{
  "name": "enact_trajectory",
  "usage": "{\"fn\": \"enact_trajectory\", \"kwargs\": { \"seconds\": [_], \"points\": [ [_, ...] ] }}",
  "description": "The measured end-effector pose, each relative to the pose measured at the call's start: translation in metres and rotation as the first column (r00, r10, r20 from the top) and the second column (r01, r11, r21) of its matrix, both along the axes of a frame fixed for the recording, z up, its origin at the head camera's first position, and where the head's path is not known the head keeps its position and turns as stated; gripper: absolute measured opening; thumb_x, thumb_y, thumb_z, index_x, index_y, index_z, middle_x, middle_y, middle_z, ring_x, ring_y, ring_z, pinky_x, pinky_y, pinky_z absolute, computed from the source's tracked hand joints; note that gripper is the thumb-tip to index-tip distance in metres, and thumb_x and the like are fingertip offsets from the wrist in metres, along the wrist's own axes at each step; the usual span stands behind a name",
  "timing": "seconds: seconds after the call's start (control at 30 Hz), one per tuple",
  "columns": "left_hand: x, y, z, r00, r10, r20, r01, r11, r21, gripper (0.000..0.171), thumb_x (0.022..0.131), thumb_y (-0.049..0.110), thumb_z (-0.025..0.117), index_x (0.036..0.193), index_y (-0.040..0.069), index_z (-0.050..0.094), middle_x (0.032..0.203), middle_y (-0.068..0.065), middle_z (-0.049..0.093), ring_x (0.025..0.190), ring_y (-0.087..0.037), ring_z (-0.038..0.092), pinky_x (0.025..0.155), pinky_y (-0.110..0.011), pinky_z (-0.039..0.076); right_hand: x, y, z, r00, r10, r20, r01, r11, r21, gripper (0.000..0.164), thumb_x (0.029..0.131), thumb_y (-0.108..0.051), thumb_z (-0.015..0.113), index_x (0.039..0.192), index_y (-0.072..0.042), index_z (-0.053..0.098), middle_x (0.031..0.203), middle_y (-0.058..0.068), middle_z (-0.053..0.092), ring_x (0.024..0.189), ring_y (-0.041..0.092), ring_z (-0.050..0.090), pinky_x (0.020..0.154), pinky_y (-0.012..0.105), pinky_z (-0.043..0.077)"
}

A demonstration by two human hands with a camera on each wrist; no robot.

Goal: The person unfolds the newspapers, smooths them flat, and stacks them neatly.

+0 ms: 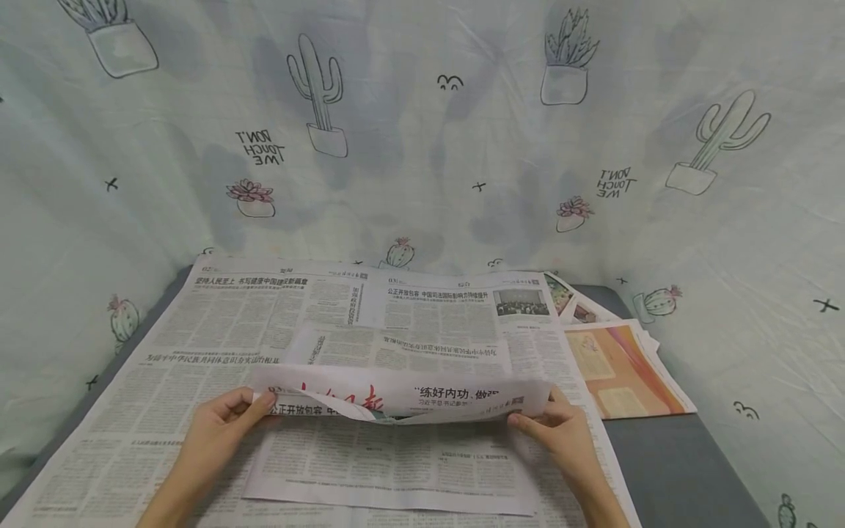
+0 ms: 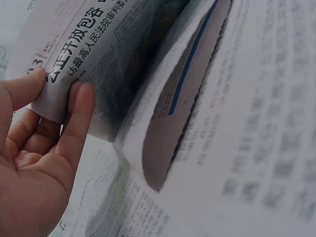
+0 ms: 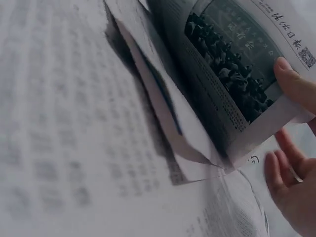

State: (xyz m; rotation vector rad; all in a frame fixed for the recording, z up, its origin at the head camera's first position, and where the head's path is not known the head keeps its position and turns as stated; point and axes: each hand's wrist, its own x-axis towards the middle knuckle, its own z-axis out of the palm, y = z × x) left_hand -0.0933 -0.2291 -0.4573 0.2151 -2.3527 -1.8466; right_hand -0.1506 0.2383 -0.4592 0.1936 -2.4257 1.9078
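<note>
A folded newspaper (image 1: 396, 469) lies on a larger spread-out newspaper (image 1: 218, 352), its far edge lifted and curling toward me. My left hand (image 1: 221, 429) pinches the left corner of that raised edge between thumb and fingers. At the opposite corner, my right hand (image 1: 561, 433) grips it the same way. In the left wrist view, the left thumb lies over the printed page (image 2: 84, 54) with fingers behind. A page photo (image 3: 232, 64) shows beside the right thumb in the right wrist view. Between the layers, a fold gapes open in both wrist views.
Orange-covered printed sheets (image 1: 627, 370) and other colourful papers (image 1: 581, 304) lie to the right, partly under the spread newspaper. The grey table (image 1: 680, 462) shows at the right. A pale curtain (image 1: 409, 147) printed with cacti surrounds the table at the back and sides.
</note>
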Motion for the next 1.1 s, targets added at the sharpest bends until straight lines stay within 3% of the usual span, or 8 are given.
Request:
{"fn": "enact_trajectory", "kwargs": {
  "seconds": [0.13, 0.2, 0.37, 0.53, 0.8, 0.9, 1.1],
  "points": [
    [0.001, 0.0, 0.001, 1.0, 0.003, 0.004, -0.003, 0.999, -0.033, 0.038, 0.097, 0.029, 0.065, 0.085, -0.007, 0.063, 0.095, -0.011, 0.073, 0.085, -0.022, 0.071, 0.075, -0.022, 0.053, 0.0, -0.002, -0.001, 0.985, 0.016, -0.172, -0.012, 1.0, 0.026, 0.01, 0.074, -0.002, 0.085, 0.08, -0.006, 0.079, 0.135, 0.009, 0.053, 0.126, 0.017, 0.045, 0.099, 0.018, 0.033],
    [0.001, 0.0, 0.001, 1.0, 0.006, 0.002, -0.006, 0.999, -0.043, 0.037, 0.097, 0.028, 0.066, 0.084, -0.007, 0.063, 0.094, -0.011, 0.073, 0.085, -0.022, 0.071, 0.073, -0.023, 0.053, 0.0, -0.003, -0.001, 0.97, 0.034, -0.242, -0.024, 0.999, 0.042, 0.012, 0.074, 0.001, 0.084, 0.08, -0.008, 0.079, 0.135, 0.011, 0.053, 0.126, 0.017, 0.045, 0.101, 0.018, 0.033],
    [0.002, -0.002, 0.0, 1.0, 0.003, -0.025, -0.004, 0.999, -0.047, 0.034, 0.097, 0.025, 0.065, 0.084, -0.007, 0.064, 0.093, -0.01, 0.073, 0.084, -0.024, 0.071, 0.075, -0.021, 0.052, 0.001, -0.003, 0.0, 0.944, 0.048, -0.328, -0.02, 0.996, 0.09, 0.015, 0.073, 0.003, 0.083, 0.084, -0.005, 0.079, 0.131, 0.018, 0.056, 0.127, 0.015, 0.047, 0.103, 0.018, 0.034],
    [0.002, -0.004, 0.001, 0.995, -0.011, -0.099, 0.004, 0.997, -0.071, 0.029, 0.096, 0.016, 0.067, 0.077, -0.005, 0.063, 0.089, -0.01, 0.073, 0.081, -0.021, 0.071, 0.075, -0.021, 0.053, 0.001, 0.0, 0.001, 0.937, 0.024, -0.348, 0.001, 0.997, 0.073, 0.016, 0.075, 0.007, 0.081, 0.086, -0.004, 0.077, 0.132, 0.024, 0.056, 0.128, 0.018, 0.049, 0.103, 0.019, 0.037],
    [0.007, -0.007, 0.009, 0.988, -0.009, -0.156, -0.019, 0.983, -0.183, 0.01, 0.09, 0.011, 0.074, 0.082, 0.004, 0.073, 0.086, -0.005, 0.073, 0.077, -0.014, 0.07, 0.067, -0.02, 0.053, 0.0, 0.006, 0.004, 0.948, 0.064, -0.312, -0.089, 0.994, -0.068, 0.018, 0.078, 0.018, 0.073, 0.093, 0.009, 0.074, 0.125, 0.022, 0.062, 0.127, 0.028, 0.051, 0.106, 0.028, 0.037],
    [0.008, -0.007, 0.012, 0.987, 0.006, -0.163, -0.039, 0.978, -0.204, 0.007, 0.089, 0.011, 0.075, 0.085, 0.005, 0.075, 0.086, -0.004, 0.074, 0.075, -0.014, 0.07, 0.067, -0.021, 0.054, 0.001, 0.008, 0.005, 0.95, 0.078, -0.302, -0.105, 0.992, -0.071, 0.021, 0.078, 0.018, 0.073, 0.098, 0.012, 0.072, 0.119, 0.019, 0.066, 0.126, 0.027, 0.052, 0.108, 0.027, 0.034],
    [0.008, -0.008, 0.011, 0.985, 0.003, -0.172, -0.043, 0.973, -0.228, 0.007, 0.089, 0.012, 0.075, 0.086, 0.006, 0.076, 0.086, -0.006, 0.074, 0.081, -0.011, 0.068, 0.071, -0.02, 0.053, 0.003, 0.01, 0.005, 0.957, 0.083, -0.278, -0.084, 0.996, 0.009, 0.019, 0.08, 0.014, 0.073, 0.098, 0.01, 0.073, 0.108, 0.01, 0.071, 0.111, 0.013, 0.061, 0.094, 0.02, 0.044]
  ]
}}
